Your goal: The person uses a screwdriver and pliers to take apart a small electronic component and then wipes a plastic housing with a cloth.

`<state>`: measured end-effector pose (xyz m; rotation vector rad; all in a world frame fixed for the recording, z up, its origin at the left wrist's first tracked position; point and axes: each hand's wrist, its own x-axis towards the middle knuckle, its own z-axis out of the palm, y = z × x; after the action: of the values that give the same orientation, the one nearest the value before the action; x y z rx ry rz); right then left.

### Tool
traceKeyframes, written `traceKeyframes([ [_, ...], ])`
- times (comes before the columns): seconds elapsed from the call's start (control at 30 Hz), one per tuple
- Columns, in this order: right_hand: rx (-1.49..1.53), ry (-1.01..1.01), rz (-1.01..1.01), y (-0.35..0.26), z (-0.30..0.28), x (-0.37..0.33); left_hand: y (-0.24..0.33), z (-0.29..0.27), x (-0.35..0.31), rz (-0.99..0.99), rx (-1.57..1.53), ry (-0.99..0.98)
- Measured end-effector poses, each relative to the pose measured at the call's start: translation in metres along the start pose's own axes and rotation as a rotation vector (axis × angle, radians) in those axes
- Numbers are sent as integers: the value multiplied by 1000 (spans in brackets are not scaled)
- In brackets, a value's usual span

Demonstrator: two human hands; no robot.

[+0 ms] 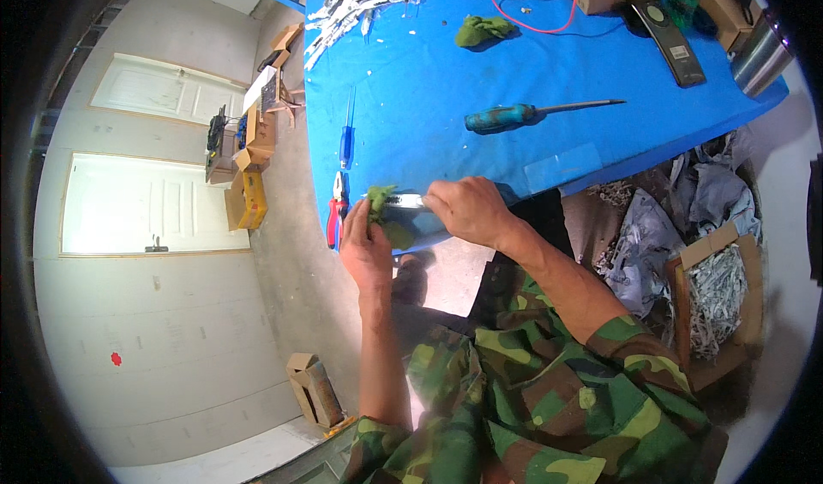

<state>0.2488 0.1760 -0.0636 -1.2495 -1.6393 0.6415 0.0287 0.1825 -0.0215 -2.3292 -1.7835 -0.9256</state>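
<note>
Close to the table's near edge, my left hand (367,257) is closed around a crumpled green cloth (379,201). The cloth wraps the left end of a narrow white strip (406,201) with dark marks along it. My right hand (470,212) pinches the strip's right end, its fingers pressed together. The strip lies roughly level between both hands, just over the blue tablecloth (420,141). Beside my left hand are red-handled pliers (336,212), and a slim blue screwdriver (346,145) lies beyond them. A larger teal-handled screwdriver (506,118) rests farther right.
White strips (364,0) are heaped at the far left of the table. Another green cloth (483,31), a red wire (549,31), a phone (670,45) and a steel cup (761,60) lie farther back. Right of the table, a carton (750,312) of white scraps stands by grey bags (639,248).
</note>
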Motion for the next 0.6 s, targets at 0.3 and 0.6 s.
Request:
traceKeyframes([
  [0.3, 29, -13, 72, -1, -2, 3, 59, -2, -13, -1, -67, -104],
  [0.6, 17, -35, 116, -4, -2, 5, 30, 10, -5, 71, 83, -129],
])
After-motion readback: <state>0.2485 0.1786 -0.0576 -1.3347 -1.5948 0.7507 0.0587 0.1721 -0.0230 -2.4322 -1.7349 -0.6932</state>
